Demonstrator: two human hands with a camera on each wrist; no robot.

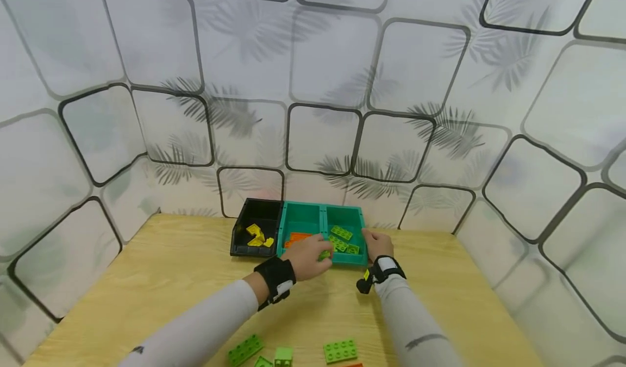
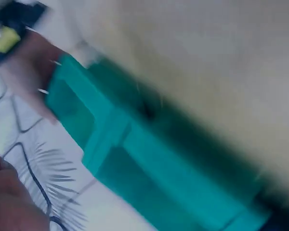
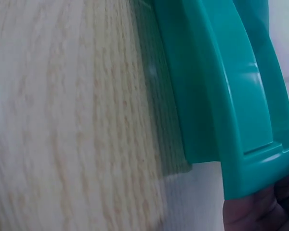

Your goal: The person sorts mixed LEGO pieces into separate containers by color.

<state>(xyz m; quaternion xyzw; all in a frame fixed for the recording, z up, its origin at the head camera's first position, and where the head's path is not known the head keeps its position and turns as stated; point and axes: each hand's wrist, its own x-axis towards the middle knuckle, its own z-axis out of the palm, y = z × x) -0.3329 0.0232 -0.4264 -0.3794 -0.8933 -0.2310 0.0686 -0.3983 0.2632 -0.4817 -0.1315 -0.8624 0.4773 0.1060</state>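
While nr bin (image 1: 348,260), L fingers (image 1: 315,246) w/ brick (image 1: 325,255)

Pale walls (image 1: 254,57) patterned with rounded dark outlines and grey palm fronds surround a wood-grain counter (image 1: 166,280).

The held brick (image 1: 324,255) is green, the gripped bin (image 1: 348,259) teal.

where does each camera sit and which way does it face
Head: on the head, facing forward and down at teal bins and table; sleeves, left grip and right grip show.
Left wrist: on that wrist, facing bins; part of each grip.
Right wrist: on that wrist, facing bins' edge and table; right fingers.
Head and left wrist share grips and bins.
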